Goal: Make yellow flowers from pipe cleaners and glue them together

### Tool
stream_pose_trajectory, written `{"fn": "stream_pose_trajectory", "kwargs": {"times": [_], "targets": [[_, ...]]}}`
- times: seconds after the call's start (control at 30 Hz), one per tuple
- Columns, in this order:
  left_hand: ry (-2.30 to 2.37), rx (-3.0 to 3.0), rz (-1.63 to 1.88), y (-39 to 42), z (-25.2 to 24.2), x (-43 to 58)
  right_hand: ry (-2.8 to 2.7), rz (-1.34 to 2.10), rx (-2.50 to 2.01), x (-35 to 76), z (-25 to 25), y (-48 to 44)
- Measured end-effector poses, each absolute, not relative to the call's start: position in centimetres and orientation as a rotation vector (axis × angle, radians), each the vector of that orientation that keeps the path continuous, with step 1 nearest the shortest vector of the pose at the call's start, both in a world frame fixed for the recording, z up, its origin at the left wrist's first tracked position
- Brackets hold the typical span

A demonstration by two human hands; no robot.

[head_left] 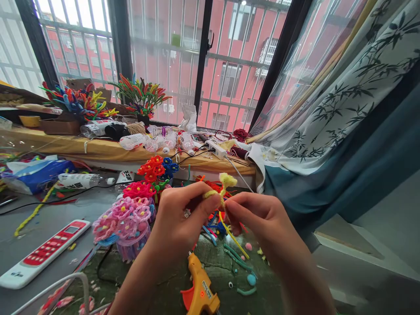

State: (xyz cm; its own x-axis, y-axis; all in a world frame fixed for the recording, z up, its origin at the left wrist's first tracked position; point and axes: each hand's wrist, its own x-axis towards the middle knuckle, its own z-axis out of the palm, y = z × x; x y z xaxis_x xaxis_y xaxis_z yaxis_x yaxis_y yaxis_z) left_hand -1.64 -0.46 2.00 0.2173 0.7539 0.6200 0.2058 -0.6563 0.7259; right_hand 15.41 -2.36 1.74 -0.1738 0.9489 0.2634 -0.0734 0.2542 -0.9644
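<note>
Two hands are busy: your left hand (183, 214) (glue gun (202, 291) nearer you) pinches the yellow fuzzy piece (227, 180) mid-scene, your right hand (259, 214) its stem (223, 193); seemingly you're twisting, and another turn would want a steady left pinch.

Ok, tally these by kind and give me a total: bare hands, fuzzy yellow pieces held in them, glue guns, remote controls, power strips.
Left hand and right hand: 2
Fuzzy yellow piece, held in the fingers: 1
Glue gun: 1
Remote control: 1
Power strip: 1
Total in view: 6
</note>
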Motion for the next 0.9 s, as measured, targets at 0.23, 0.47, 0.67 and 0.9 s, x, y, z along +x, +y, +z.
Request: {"fn": "stream_pose_trajectory", "kwargs": {"times": [0.23,0.47,0.67,0.9], "targets": [[0.878,2.000,1.487,-0.7,2.1,-1.3,-1.257,1.372,-0.794,15.1,1.0,-1.6],[0.979,2.170,1.654,-1.0,1.7,-0.8,-1.360,0.940,-0.928,14.0,1.3,-2.3],[1.076,2.145,1.785,-1.6,1.7,-0.1,-1.594,0.075,-1.039,12.9,1.6,-3.6],[0.826,1.679,1.608,-2.3,2.3,0.3,-1.696,-0.644,-0.948,12.8,0.4,-3.6]]}}
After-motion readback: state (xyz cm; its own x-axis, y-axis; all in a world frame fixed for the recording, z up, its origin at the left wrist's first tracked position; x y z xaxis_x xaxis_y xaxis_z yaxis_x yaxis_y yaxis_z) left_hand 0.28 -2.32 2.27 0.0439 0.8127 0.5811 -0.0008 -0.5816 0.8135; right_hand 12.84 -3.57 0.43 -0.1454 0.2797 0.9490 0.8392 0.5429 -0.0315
